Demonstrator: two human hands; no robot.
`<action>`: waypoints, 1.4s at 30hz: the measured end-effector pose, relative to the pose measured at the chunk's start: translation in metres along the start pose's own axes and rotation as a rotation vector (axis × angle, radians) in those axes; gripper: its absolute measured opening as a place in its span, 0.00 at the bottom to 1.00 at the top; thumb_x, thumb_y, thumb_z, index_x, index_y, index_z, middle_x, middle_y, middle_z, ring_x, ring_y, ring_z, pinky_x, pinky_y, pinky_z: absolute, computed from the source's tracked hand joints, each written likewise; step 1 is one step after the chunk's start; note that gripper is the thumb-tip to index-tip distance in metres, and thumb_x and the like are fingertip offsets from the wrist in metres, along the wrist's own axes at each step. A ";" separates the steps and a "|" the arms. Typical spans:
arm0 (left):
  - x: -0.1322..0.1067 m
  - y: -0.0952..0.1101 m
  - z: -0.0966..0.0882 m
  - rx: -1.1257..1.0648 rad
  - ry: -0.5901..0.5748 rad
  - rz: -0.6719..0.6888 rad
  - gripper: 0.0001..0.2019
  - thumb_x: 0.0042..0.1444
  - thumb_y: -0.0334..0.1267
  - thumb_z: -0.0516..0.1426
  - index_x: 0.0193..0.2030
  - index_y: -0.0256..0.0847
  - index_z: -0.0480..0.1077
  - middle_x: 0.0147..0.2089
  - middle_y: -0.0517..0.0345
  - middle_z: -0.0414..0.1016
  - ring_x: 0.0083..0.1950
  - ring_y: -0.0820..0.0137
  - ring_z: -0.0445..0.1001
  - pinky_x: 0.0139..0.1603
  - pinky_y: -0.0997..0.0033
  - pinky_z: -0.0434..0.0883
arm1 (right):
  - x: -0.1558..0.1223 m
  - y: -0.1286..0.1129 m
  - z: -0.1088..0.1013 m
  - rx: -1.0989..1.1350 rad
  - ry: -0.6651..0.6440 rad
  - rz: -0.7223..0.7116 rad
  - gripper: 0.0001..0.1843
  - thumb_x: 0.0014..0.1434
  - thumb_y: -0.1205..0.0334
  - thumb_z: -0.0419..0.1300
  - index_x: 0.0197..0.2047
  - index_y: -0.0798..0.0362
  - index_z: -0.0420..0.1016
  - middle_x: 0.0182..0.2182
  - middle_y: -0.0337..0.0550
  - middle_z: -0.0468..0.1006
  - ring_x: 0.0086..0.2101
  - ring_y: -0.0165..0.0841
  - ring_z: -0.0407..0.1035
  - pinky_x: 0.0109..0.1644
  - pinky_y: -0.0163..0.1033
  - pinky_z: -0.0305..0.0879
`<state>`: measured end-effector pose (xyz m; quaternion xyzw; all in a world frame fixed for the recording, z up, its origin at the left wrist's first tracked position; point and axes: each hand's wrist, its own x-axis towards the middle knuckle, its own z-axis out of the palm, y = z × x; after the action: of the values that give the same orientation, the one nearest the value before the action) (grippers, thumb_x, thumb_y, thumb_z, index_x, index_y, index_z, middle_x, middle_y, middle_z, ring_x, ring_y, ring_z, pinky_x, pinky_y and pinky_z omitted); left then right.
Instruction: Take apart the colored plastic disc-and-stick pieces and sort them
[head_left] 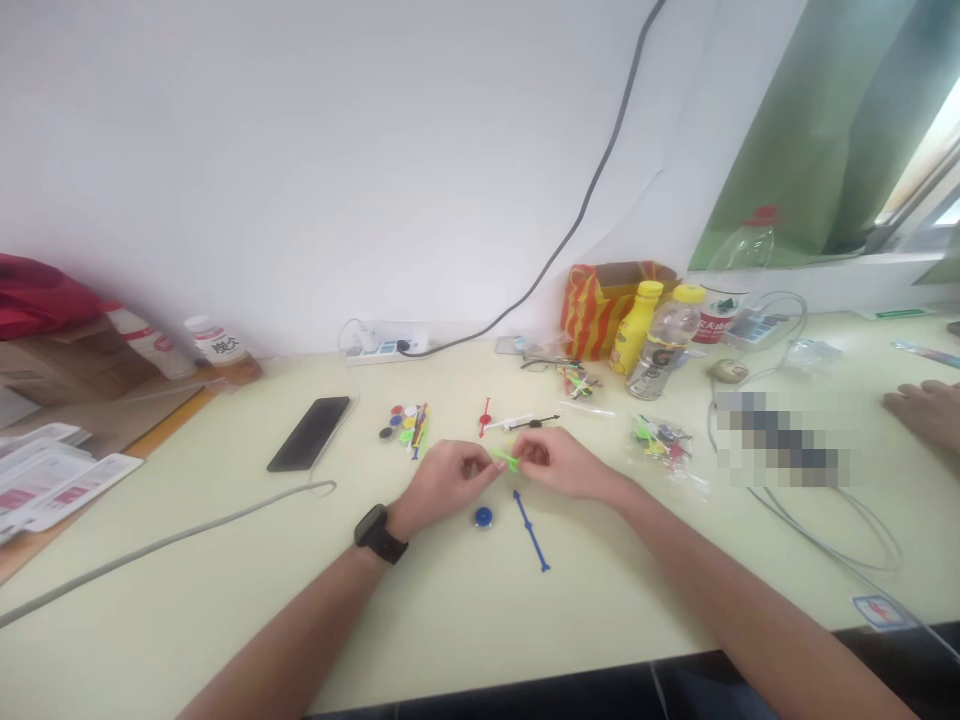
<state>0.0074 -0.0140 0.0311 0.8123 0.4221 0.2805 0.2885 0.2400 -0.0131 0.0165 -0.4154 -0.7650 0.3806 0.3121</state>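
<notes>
Between my fingertips is a bright green plastic arrow [508, 461], partly covered by the fingers. My left hand [448, 480], with a black watch at the wrist, pinches it from the left. From the right, the closed fingers of my right hand [561, 462] grip it too. Just below my hands, a blue arrow [531, 530] lies slantwise on the table, and a round blue disc [483, 518] sits to its left. Beyond my hands are a red arrow [485, 418] and a black arrow [535, 423], with a white one between them.
Coloured discs [395, 422] and several arrows are grouped left of centre, near a black phone [309, 434]. Bagged pieces [660, 440] lie to the right. Bottles [664, 350] and a striped bag [589, 315] stand behind. Another person's hand [926, 412] rests at far right.
</notes>
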 end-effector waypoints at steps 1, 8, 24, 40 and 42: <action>-0.001 0.001 -0.002 0.030 -0.027 0.008 0.19 0.62 0.50 0.61 0.27 0.38 0.76 0.24 0.60 0.73 0.25 0.74 0.62 0.27 0.72 0.58 | -0.001 0.001 -0.001 -0.066 -0.019 0.013 0.04 0.58 0.68 0.61 0.36 0.52 0.75 0.26 0.35 0.74 0.27 0.30 0.66 0.31 0.34 0.59; -0.006 0.009 -0.015 0.058 -0.285 0.161 0.20 0.44 0.53 0.72 0.32 0.40 0.75 0.32 0.58 0.75 0.33 0.68 0.70 0.34 0.71 0.64 | 0.000 0.004 -0.002 -0.470 0.233 -0.119 0.10 0.62 0.70 0.58 0.46 0.51 0.73 0.43 0.44 0.80 0.44 0.39 0.71 0.50 0.44 0.63; 0.000 0.002 -0.008 -0.120 -0.170 0.047 0.13 0.57 0.46 0.66 0.35 0.39 0.71 0.30 0.62 0.70 0.30 0.74 0.65 0.30 0.74 0.63 | -0.008 -0.007 -0.016 -0.006 -0.592 -0.150 0.11 0.53 0.71 0.64 0.39 0.54 0.84 0.35 0.40 0.79 0.32 0.29 0.70 0.38 0.32 0.67; 0.003 -0.009 0.003 -0.479 -0.054 0.009 0.21 0.55 0.39 0.69 0.54 0.36 0.75 0.43 0.49 0.81 0.43 0.64 0.81 0.50 0.63 0.79 | -0.013 -0.036 -0.025 0.030 -0.398 -0.169 0.09 0.68 0.58 0.57 0.44 0.49 0.78 0.39 0.41 0.78 0.39 0.34 0.70 0.43 0.38 0.68; 0.003 -0.006 0.002 -0.493 -0.072 0.017 0.22 0.54 0.39 0.70 0.54 0.36 0.75 0.44 0.48 0.81 0.43 0.64 0.81 0.49 0.63 0.79 | -0.012 -0.034 -0.024 0.020 -0.346 -0.145 0.11 0.70 0.56 0.55 0.44 0.49 0.77 0.36 0.40 0.77 0.36 0.33 0.68 0.40 0.37 0.66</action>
<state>0.0072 -0.0088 0.0261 0.7304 0.3235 0.3486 0.4903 0.2509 -0.0282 0.0559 -0.2844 -0.8315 0.4302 0.2067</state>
